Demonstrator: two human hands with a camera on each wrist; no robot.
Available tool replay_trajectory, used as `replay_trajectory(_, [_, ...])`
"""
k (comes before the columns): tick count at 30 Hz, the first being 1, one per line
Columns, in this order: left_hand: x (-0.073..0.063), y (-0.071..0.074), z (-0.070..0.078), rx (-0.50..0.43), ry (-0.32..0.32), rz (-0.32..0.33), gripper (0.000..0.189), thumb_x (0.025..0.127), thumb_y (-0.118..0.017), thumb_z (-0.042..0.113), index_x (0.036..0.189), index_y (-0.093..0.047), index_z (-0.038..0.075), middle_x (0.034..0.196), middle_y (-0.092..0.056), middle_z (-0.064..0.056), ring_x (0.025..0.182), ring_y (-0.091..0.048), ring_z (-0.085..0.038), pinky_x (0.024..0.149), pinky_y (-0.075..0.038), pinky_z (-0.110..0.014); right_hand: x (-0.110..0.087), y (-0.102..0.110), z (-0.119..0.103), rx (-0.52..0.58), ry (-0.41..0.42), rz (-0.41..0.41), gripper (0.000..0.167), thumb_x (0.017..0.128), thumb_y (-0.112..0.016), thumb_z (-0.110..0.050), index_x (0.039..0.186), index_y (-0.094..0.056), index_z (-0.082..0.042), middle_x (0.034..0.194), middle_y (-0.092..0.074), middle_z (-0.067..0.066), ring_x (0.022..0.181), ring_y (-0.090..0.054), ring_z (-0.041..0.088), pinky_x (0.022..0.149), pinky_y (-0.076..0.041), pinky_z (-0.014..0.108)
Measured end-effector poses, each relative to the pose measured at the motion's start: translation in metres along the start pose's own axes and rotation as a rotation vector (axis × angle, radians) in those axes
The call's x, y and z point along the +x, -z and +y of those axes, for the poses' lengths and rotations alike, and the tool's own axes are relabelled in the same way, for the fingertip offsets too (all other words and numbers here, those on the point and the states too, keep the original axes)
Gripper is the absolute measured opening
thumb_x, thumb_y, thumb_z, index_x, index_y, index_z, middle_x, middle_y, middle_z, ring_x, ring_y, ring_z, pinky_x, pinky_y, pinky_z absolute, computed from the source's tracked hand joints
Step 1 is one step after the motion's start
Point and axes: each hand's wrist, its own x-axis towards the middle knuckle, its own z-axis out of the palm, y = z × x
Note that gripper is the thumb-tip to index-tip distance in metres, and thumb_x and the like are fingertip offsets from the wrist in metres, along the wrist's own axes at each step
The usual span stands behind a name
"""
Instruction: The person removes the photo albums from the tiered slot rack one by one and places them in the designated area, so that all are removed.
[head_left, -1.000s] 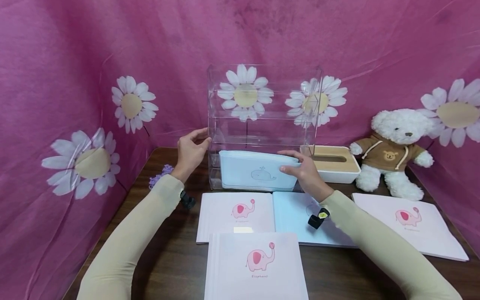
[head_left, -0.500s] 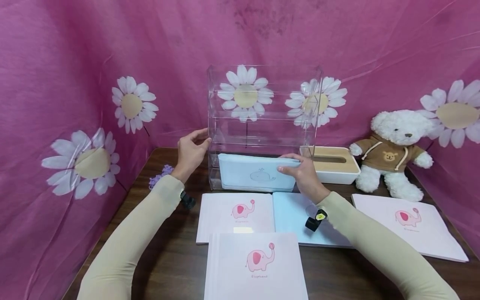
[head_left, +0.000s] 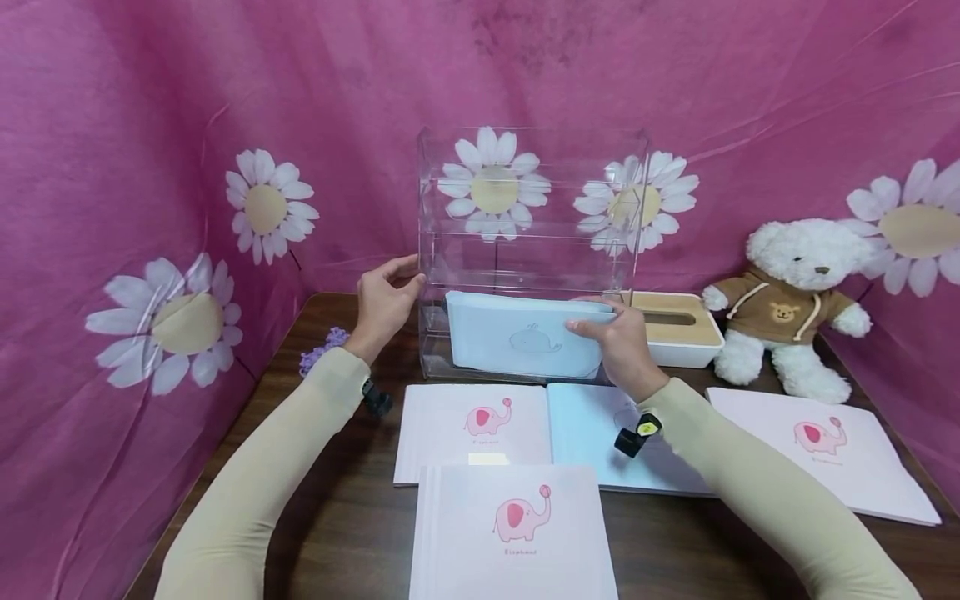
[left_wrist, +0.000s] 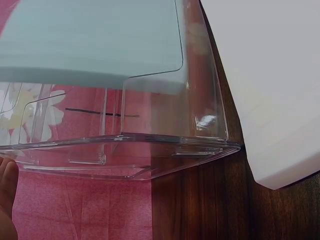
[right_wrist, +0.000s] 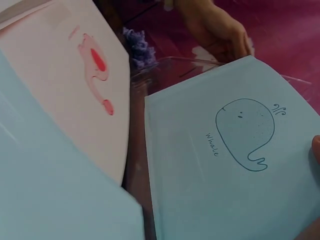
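A light blue booklet with a whale drawing (head_left: 487,337) stands tilted in front of the lowest tier of a clear tiered rack (head_left: 517,282). My right hand (head_left: 628,346) grips its right edge, thumb on the cover and fingers behind. "Whale" can be read on the cover (right_wrist: 200,140) in the right wrist view. At the rack's left side, my left hand (head_left: 386,304) pinches the edge between thumb and fingers. Seen from the left wrist, the rack's clear side (left_wrist: 165,115) fills the middle, with the blue booklet (left_wrist: 95,40) behind it; only a bit of hand shows.
Before the rack lie a pink elephant booklet stack (head_left: 450,425) and a blue one (head_left: 588,454). Closer is another elephant stack (head_left: 465,533), and one more (head_left: 795,458) sits right. A tissue box (head_left: 697,354), teddy bear (head_left: 783,312) and purple flowers (head_left: 322,350) stand around.
The whale booklet, in my right hand, dipped slightly and then came up and a little to the right. My left hand stays at the rack's side.
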Motion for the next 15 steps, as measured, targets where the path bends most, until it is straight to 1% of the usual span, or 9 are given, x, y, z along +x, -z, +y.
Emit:
replay_trajectory(1, [0.000,0.000,0.000,0.000,-0.005,0.001,0.031,0.088,-0.076,0.007,0.119,-0.075,0.006,0.108,-0.078,-0.014,0.102,-0.074,-0.023,0.082,-0.053,-0.013,0.000,0.001,-0.003,0.029,0.008,0.002,0.038,0.087,-0.077,-0.005,0.123,-0.068,-0.003,0.113,-0.069,-0.009,0.101,-0.070,0.006,0.083,-0.060,0.021])
replay_trajectory(4, [0.000,0.000,0.001,-0.002,-0.010,0.004,0.031,0.087,-0.076,0.006,0.119,-0.075,0.006,0.108,-0.078,-0.015,0.102,-0.074,-0.024,0.082,-0.054,-0.014,-0.002,0.007,-0.014,0.151,0.039,0.005,0.036,0.084,-0.079,-0.003,0.119,-0.069,-0.005,0.104,-0.076,-0.007,0.093,-0.076,0.009,0.079,-0.062,0.026])
replay_trajectory(8, [-0.001,0.001,0.002,-0.003,-0.013,0.004,0.031,0.087,-0.076,0.006,0.118,-0.075,0.004,0.108,-0.078,-0.016,0.103,-0.074,-0.025,0.083,-0.054,-0.014,-0.006,0.018,-0.029,0.269,0.116,0.021,0.033,0.082,-0.080,0.002,0.114,-0.072,-0.005,0.099,-0.078,-0.003,0.089,-0.076,0.010,0.076,-0.063,0.028])
replay_trajectory(12, [-0.002,0.001,0.002,-0.001,-0.014,0.010,0.031,0.087,-0.076,0.006,0.118,-0.075,0.004,0.107,-0.078,-0.016,0.102,-0.074,-0.025,0.082,-0.053,-0.012,-0.013,0.031,-0.043,0.348,0.185,0.051,0.031,0.082,-0.077,0.009,0.109,-0.074,-0.005,0.096,-0.079,0.000,0.087,-0.076,0.012,0.075,-0.063,0.026])
replay_trajectory(15, [-0.002,0.001,0.001,0.005,-0.011,0.009,0.031,0.088,-0.076,0.007,0.118,-0.075,0.005,0.108,-0.078,-0.015,0.102,-0.074,-0.025,0.082,-0.054,-0.012,-0.022,0.042,-0.052,0.438,0.228,0.075,0.029,0.082,-0.072,0.016,0.106,-0.074,-0.001,0.094,-0.079,0.004,0.086,-0.076,0.014,0.075,-0.062,0.026])
